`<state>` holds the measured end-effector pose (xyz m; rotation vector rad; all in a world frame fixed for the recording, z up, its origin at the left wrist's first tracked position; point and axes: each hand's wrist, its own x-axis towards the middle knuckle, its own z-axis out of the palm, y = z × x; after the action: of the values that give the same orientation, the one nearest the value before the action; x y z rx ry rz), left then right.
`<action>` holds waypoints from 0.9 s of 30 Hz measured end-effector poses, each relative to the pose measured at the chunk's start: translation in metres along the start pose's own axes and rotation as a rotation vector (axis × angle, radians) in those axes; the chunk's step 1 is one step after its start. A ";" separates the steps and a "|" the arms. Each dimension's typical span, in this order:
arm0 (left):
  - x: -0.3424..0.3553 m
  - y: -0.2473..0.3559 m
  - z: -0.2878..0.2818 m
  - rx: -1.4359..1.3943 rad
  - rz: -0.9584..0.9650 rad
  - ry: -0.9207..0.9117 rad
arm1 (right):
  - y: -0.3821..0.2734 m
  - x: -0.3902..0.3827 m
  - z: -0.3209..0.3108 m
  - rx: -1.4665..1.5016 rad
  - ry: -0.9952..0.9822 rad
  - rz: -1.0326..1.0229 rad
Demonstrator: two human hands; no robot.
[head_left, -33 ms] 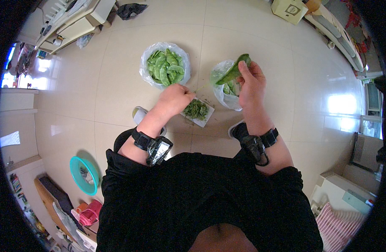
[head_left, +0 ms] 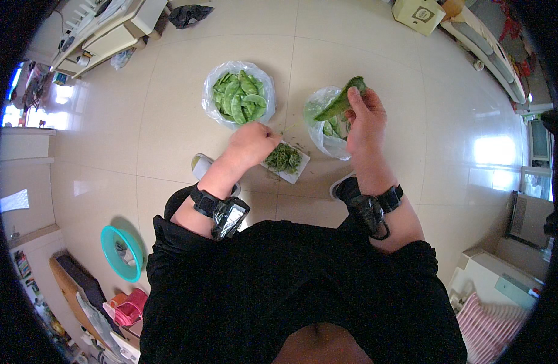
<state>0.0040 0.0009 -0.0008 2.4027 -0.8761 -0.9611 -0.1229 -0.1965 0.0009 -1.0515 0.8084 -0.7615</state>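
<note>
My right hand (head_left: 367,124) holds a large flat snow pea pod (head_left: 335,108) between thumb and fingers, above a clear plastic bag (head_left: 335,147) with more pods in it. My left hand (head_left: 251,144) is closed in a pinch; a thin pale green string (head_left: 289,128) trails from its fingertips toward the pod. Just below those fingertips, a heap of green trimmings (head_left: 284,158) lies on a small white sheet (head_left: 296,176). Beyond my left hand stands a round container lined with a clear bag (head_left: 270,88), full of flat green pods (head_left: 235,100).
Small scraps lie on the tiled floor (head_left: 279,60) around the white sheet. My shoes (head_left: 201,164) flank it. A turquoise basin (head_left: 105,255) stands at left, a black bag (head_left: 189,16) at the far left, and a pale box (head_left: 417,15) at the far right.
My right hand and the pod have shifted very slightly to the right. My left hand stays almost where it was.
</note>
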 end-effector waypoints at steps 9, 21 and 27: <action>0.006 -0.004 0.008 0.139 -0.037 -0.098 | 0.005 0.007 -0.005 0.144 -0.100 0.102; 0.006 -0.005 0.013 0.177 -0.014 -0.118 | 0.010 0.003 -0.006 0.200 -0.235 0.196; 0.007 -0.013 0.017 0.143 0.056 -0.078 | 0.007 0.000 -0.004 0.207 -0.272 0.234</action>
<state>0.0007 0.0032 -0.0227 2.4582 -1.0678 -1.0086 -0.1254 -0.1965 -0.0066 -0.8354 0.5921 -0.4784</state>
